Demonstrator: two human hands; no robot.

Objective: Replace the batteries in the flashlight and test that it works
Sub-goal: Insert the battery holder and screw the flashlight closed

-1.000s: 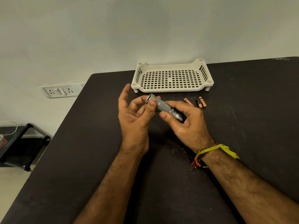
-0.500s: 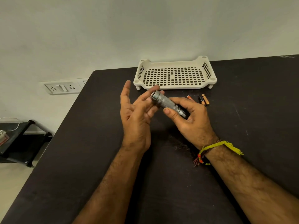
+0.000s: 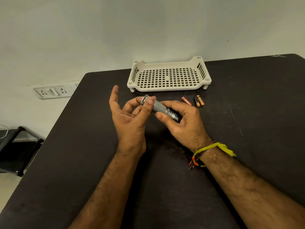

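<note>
A small silver flashlight (image 3: 160,108) with a knurled body is held above the black table (image 3: 82,146). My right hand (image 3: 183,123) grips its lower, darker end. My left hand (image 3: 130,118) pinches the upper end between thumb and fingers, index finger pointing up. An orange battery (image 3: 187,101) lies on the table just beyond my right hand. Two black-and-copper batteries (image 3: 199,101) lie side by side to its right.
A cream perforated plastic tray (image 3: 168,76) stands at the table's far edge. A wall socket plate (image 3: 52,92) is on the wall to the left. A dark stand (image 3: 14,146) sits on the floor left of the table.
My left thumb and fingers have shifted around the flashlight's upper end, and both hands with the flashlight stay in nearly the same spot. The batteries have not moved.
</note>
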